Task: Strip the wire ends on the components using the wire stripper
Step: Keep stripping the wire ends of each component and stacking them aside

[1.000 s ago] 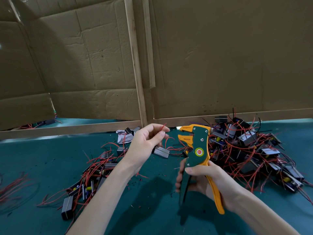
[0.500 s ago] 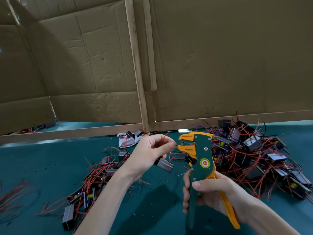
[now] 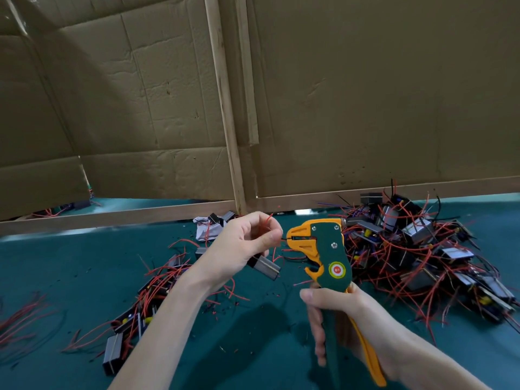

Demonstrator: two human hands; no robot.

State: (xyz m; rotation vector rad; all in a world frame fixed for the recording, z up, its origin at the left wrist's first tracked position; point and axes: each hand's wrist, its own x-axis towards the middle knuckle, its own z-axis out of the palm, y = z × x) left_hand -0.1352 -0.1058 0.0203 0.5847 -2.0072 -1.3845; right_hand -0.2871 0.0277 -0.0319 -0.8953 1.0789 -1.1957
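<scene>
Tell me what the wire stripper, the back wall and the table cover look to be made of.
Wire stripper: matte moulded plastic, green body, orange nose and handle, shiny metal screw heads. Back wall: brown cardboard, creased and dented, edged with bare wooden strips. Table cover: matte teal, probably felt or cloth; texture unclear.

Head view, close, forward-down over table (image 3: 70,277).

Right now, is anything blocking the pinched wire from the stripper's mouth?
Nothing visible does. The left hand pinches the wire, whose end meets the orange mouth of the wire stripper gripped by the right hand.
</scene>
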